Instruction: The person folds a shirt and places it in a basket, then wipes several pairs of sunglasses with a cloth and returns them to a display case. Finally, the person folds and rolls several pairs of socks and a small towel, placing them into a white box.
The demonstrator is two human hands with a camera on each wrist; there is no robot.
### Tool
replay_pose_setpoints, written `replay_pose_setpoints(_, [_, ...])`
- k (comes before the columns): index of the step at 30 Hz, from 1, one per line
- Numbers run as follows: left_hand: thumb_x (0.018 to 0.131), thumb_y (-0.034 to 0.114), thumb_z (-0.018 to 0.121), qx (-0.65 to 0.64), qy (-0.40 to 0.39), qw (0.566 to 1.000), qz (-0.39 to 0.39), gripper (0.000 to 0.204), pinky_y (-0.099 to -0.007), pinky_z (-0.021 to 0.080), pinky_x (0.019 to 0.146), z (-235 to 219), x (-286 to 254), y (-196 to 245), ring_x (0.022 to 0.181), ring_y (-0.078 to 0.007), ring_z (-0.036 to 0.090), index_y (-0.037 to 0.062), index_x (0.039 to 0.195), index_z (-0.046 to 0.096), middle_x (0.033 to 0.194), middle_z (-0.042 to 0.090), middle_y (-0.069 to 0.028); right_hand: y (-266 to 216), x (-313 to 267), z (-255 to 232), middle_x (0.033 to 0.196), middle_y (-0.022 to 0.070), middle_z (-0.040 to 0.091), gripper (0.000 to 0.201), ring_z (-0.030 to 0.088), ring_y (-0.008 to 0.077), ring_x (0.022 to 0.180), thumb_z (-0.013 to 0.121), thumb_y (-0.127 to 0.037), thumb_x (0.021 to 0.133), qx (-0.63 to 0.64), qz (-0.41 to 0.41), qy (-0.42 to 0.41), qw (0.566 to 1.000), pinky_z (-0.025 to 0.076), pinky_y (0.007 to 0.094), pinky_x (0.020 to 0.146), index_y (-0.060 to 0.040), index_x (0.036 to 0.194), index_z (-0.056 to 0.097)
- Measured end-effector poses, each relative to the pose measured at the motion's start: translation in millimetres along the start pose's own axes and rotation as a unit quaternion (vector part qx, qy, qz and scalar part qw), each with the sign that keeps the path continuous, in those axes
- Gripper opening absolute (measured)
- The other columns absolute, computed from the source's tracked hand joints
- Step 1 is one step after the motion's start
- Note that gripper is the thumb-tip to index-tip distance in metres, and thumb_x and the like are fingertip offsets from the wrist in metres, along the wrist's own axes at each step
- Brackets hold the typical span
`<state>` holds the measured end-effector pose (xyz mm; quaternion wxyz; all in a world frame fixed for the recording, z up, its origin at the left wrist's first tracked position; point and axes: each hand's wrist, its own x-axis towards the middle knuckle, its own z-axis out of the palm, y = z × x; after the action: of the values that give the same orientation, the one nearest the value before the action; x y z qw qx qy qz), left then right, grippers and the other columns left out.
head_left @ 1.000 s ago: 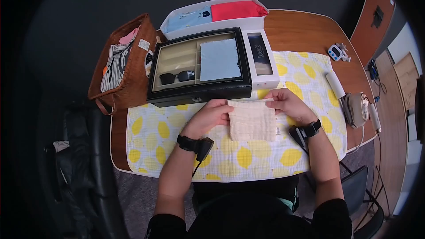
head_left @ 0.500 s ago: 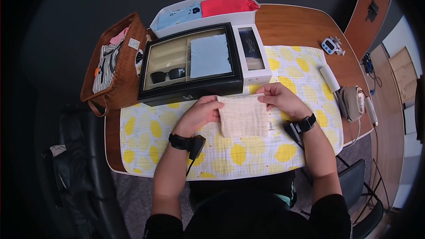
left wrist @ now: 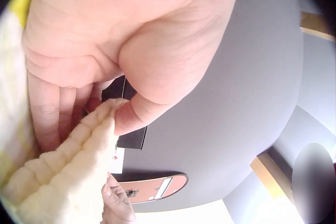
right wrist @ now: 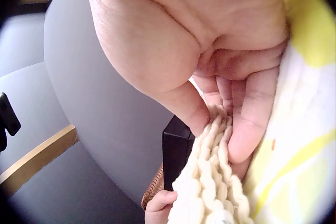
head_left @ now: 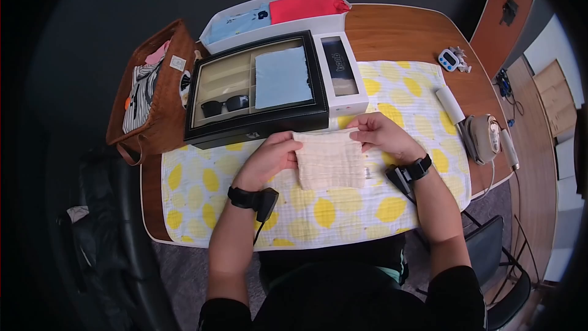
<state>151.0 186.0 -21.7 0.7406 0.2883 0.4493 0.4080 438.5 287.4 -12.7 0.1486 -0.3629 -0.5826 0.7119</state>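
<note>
A cream gauze cloth (head_left: 331, 160), folded to a small square, is held low over a lemon-print cloth (head_left: 324, 213). My left hand (head_left: 269, 158) pinches its upper left corner, the thumb on top and the fingers beneath. At the opposite upper corner, my right hand (head_left: 387, 136) grips the same cloth between thumb and fingers. Several stacked, crinkled layers of the folded cloth (right wrist: 210, 176) show along its edge in the right wrist view. Just beyond the hands stands a black display case (head_left: 257, 130) with sunglasses (head_left: 225, 105) and a light blue cloth (head_left: 282, 78) visible in its top.
Left of the case is a brown woven basket (head_left: 160, 101) with folded fabrics. Behind it, a white box (head_left: 211, 32) holds blue and red fabric. A narrow windowed box (head_left: 349, 107) adjoins the case. A timer (head_left: 448, 59), white roller (head_left: 451, 105) and beige corded device (head_left: 482, 138) lie at right.
The head view has shifted, so the whole table sits further left in it. Both hands keep hold of the cream cloth at its upper corners, with hardly any movement against the table.
</note>
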Motion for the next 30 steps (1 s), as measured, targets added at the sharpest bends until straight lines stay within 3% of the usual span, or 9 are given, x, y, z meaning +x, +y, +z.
replay_pose_setpoints(2, [0.1, 0.01, 0.054, 0.001, -0.009, 1.0, 0.006, 0.022, -0.0375, 0.055, 0.092, -3.5, 1.3, -1.5, 0.103, -0.022, 0.068, 0.0005, 0.119, 0.062, 0.116, 0.068, -0.0114, -0.1, 0.6, 0.4, 0.089, -0.0037, 0.068, 0.015, 0.063, 0.0024, 0.076, 0.065, -0.009, 0.099, 0.002, 0.002, 0.004, 1.0, 0.054, 0.0189, 0.069, -0.003, 0.111, 0.068])
replay_pose_setpoints(8, [0.1, 0.011, 0.055, 0.008, 0.013, 1.0, -0.005, 0.019, -0.0369, 0.056, 0.089, 0.6, 0.5, 1.1, 0.099, -0.0217, 0.068, 0.0008, 0.114, 0.063, 0.11, 0.068, -0.0103, 3.6, 2.9, -1.3, 0.087, -0.0034, 0.068, 0.016, 0.063, 0.0028, 0.075, 0.066, -0.009, 0.098, 0.007, 0.003, 0.007, 1.0, 0.054, 0.0191, 0.068, -0.0031, 0.112, 0.068])
replay_pose_setpoints(30, [0.101, 0.013, 0.056, -0.006, -0.031, 1.0, 0.003, 0.021, -0.0357, 0.057, 0.087, -5.5, 0.8, -0.4, 0.097, -0.0189, 0.069, 0.0017, 0.118, 0.062, 0.111, 0.069, -0.0086, 0.4, 1.0, -0.1, 0.095, -0.0008, 0.07, 0.016, 0.066, 0.0058, 0.081, 0.066, -0.013, 0.098, 0.012, 0.006, 0.0, 1.0, 0.056, 0.0207, 0.073, -0.0026, 0.111, 0.068])
